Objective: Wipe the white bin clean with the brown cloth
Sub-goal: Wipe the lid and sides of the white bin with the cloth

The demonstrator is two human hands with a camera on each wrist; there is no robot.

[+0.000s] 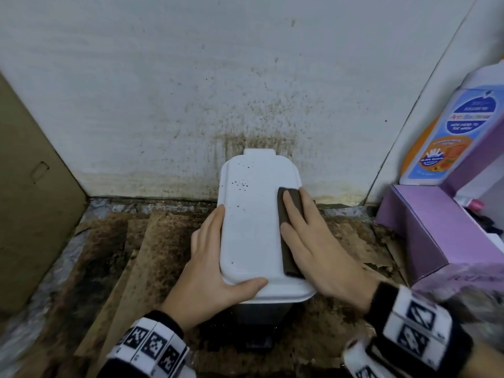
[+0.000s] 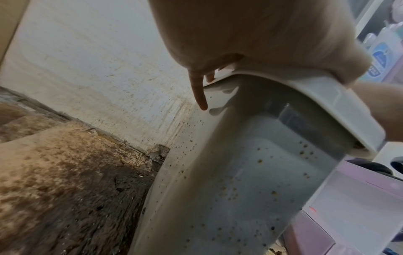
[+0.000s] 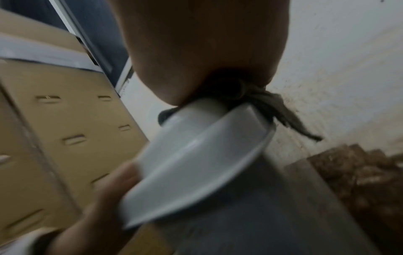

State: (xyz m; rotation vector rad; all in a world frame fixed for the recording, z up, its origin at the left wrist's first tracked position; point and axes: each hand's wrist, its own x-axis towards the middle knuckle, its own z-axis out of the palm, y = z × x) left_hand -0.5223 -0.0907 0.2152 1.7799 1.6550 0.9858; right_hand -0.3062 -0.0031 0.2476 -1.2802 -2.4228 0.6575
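The white bin (image 1: 251, 219) stands against the wall, its shut lid speckled with dark spots near the back. My left hand (image 1: 215, 263) grips the lid's front left corner, thumb on top and fingers down the left side. The left wrist view shows those fingers (image 2: 199, 93) hanging over the lid rim (image 2: 327, 103) above the spotted bin wall (image 2: 250, 172). My right hand (image 1: 308, 241) lies flat with straight fingers on the brown cloth (image 1: 291, 264), pressing it along the lid's right edge. In the right wrist view the cloth (image 3: 283, 113) bunches out from under the palm over the lid (image 3: 196, 163).
The wall (image 1: 245, 91) behind the bin is stained brown. Dirty cardboard sheets (image 1: 141, 255) cover the floor. A cardboard box (image 1: 32, 214) stands at the left. A purple box (image 1: 436, 236) and a wash bottle (image 1: 450, 137) crowd the right. The bin's pedal (image 1: 259, 343) sticks out in front.
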